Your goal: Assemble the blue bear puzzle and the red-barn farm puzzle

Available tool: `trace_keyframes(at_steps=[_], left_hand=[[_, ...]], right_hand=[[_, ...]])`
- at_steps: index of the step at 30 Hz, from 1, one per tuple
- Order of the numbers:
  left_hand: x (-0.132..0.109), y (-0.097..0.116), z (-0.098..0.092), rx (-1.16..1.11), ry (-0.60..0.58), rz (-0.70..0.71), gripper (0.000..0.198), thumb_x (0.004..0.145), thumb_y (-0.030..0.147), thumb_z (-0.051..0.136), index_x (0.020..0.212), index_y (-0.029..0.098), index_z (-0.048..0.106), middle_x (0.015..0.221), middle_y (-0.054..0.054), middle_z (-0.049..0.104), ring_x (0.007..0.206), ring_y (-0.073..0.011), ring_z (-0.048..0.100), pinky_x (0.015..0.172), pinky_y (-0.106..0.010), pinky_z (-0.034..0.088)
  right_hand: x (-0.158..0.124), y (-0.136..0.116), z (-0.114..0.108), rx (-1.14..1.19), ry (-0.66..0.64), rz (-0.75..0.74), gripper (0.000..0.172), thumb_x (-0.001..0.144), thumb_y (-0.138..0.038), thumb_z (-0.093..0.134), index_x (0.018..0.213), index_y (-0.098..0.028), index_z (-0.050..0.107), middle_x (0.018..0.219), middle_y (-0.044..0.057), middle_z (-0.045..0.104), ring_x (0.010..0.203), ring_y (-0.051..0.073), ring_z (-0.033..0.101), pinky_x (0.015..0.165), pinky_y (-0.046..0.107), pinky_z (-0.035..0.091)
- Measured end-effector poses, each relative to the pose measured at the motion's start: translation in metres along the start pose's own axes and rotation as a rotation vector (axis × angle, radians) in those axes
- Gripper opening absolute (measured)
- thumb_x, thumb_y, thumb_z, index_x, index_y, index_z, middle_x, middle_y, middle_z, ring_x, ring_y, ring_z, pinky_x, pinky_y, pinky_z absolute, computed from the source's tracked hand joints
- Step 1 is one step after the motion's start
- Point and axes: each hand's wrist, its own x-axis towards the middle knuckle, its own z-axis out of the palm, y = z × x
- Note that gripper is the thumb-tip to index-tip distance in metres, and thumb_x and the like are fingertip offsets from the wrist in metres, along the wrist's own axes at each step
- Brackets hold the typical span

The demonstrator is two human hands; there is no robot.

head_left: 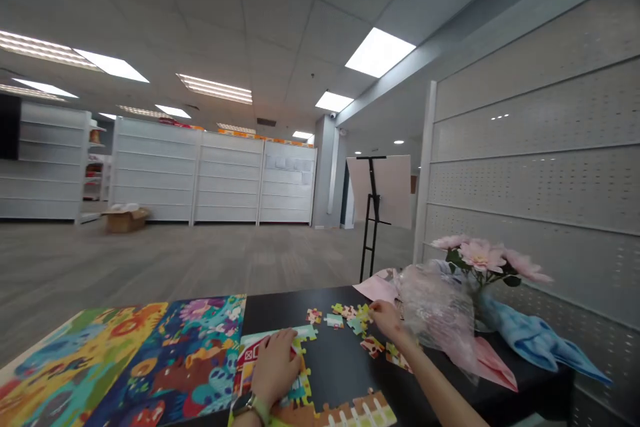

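Observation:
My left hand [276, 362], with a watch on its wrist, lies flat with its fingers stretched out on a partly joined jigsaw puzzle [306, 380]. A red barn shows beside the fingers, and a brown strip with a white fence [357, 414] runs along the near edge. At the far right of the dark table, my right hand [387, 320] has thumb and fingertips pinched on a yellow-green puzzle piece [369, 310], mostly hidden by the fingers. Several loose pieces [334, 322] lie left of it, and others [373, 346] lie nearer to me.
Two colourful finished puzzles [195, 360] cover the table's left side. To the right are crumpled clear plastic [437, 307], pink flowers [483, 255] in a vase and a blue cloth [537, 337]. Behind the table stand an easel [371, 214], white shelving [227, 177] and a cardboard box [126, 220].

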Motion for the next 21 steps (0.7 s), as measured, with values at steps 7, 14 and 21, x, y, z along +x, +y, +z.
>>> trace_keyframes(at_steps=[7, 14, 21], left_hand=[[0.0, -0.003, 0.002, -0.018, 0.016, 0.009, 0.054, 0.081, 0.026, 0.041, 0.133, 0.023, 0.057, 0.144, -0.004, 0.055, 0.136, -0.0233, 0.042, 0.114, -0.039, 0.025], [0.001, -0.003, 0.002, 0.003, 0.01, 0.051, 0.053, 0.081, 0.025, 0.043, 0.131, 0.032, 0.058, 0.142, -0.001, 0.056, 0.132, -0.0234, 0.045, 0.111, -0.04, 0.029], [0.002, -0.004, 0.005, 0.005, 0.012, 0.054, 0.055, 0.081, 0.025, 0.041, 0.134, 0.027, 0.056, 0.142, -0.003, 0.055, 0.133, -0.0243, 0.044, 0.112, -0.041, 0.027]], right_hand=[[-0.045, -0.041, 0.097, 0.203, -0.269, 0.02, 0.006, 0.067, -0.025, 0.061, 0.068, -0.02, 0.063, 0.05, -0.003, 0.063, 0.045, 0.013, 0.057, 0.044, 0.021, 0.04], [-0.046, -0.05, 0.108, 0.226, -0.277, 0.012, 0.007, 0.06, -0.019, 0.068, 0.056, -0.019, 0.061, 0.045, -0.004, 0.06, 0.04, 0.01, 0.051, 0.041, 0.018, 0.032], [-0.047, -0.047, 0.106, 0.207, -0.321, 0.001, 0.008, 0.068, -0.023, 0.063, 0.067, -0.017, 0.069, 0.056, -0.001, 0.068, 0.04, 0.008, 0.05, 0.039, 0.017, 0.031]])
